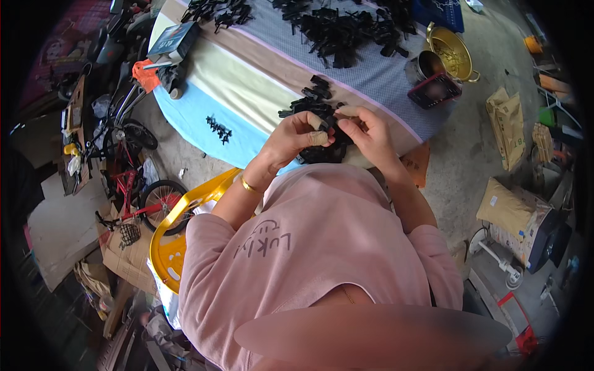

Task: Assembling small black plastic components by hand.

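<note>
My left hand [296, 137] and my right hand [366, 131] meet over a pile of small black plastic parts [315, 105] at the near edge of a cloth-covered table [247, 80]. Both hands pinch one small black part [328, 127] between their fingertips. A gold bangle sits on my left wrist. More black parts lie heaped under and behind the hands, partly hidden by them. A larger spread of black parts [340, 31] covers the far side of the table.
A gold metal bowl [450, 52], a steel cup [428, 63] and a red phone [434, 90] sit at the table's right end. A yellow plastic chair [170, 238] stands at my left, a red bicycle [133, 185] beyond it. Brown sacks [510, 207] lie right.
</note>
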A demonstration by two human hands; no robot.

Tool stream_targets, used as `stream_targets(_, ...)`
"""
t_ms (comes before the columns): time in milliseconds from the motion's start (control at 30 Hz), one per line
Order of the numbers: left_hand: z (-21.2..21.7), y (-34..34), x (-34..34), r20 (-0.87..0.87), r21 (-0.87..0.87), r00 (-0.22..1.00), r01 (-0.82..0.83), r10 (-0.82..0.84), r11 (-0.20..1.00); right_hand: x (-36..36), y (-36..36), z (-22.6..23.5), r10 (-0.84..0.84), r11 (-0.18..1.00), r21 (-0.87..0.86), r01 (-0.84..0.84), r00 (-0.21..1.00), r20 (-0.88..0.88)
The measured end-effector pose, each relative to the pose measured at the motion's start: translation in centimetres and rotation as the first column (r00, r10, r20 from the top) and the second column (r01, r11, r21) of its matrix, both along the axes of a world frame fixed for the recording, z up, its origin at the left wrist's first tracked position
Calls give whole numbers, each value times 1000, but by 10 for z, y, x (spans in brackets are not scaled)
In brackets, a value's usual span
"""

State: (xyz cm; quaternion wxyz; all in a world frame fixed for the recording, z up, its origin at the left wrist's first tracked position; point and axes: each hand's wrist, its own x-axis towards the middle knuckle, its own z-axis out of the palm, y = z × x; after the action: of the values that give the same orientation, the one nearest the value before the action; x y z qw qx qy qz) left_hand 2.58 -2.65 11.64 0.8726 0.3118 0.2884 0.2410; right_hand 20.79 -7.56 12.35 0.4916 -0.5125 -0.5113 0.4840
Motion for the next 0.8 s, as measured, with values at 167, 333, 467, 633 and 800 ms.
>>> stream_targets(167,5,2,4,-79,81,995,-54,61,995,-1,-7,10,8,993,-119,-21,994,-110)
stream_targets(333,1,-1,6,-215,215,970,-68,115,974,-9,-8,6,25,998,-62,-24,999,25)
stream_targets(467,0,-6,7,-241,359,947,-116,212,926,-11,-5,11,8,999,-46,-2,992,124)
stream_targets(633,12,-10,13,-183,438,944,-173,276,882,-13,-5,6,-7,1000,26,2,986,169)
stream_targets(800,9,-15,16,-173,397,924,-251,341,883,-14,-5,10,-4,1000,-22,8,982,191)
